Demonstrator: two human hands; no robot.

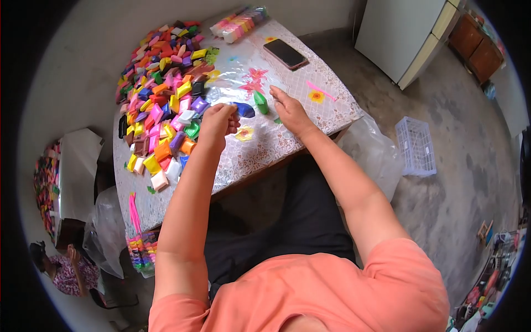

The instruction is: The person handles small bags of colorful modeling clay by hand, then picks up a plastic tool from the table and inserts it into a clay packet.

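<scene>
- left hand point(217, 123): closed on 1 blue packet point(244, 110) above the tablecloth point(293, 83);
- right hand point(291, 113): wide, seemingly holding nothing; 1 green packet point(261, 103) stands between the hands;
- seemingly done: 1 bundle of packets point(239, 25) in clear wrap at the far edge; a 2nd wrapped stack point(142, 253) by the near left corner;
- seemingly left: the large heap of loose packets point(166, 94), unsorted by colour; just 2 packets lie apart from it, so this set looks barely begun.
</scene>
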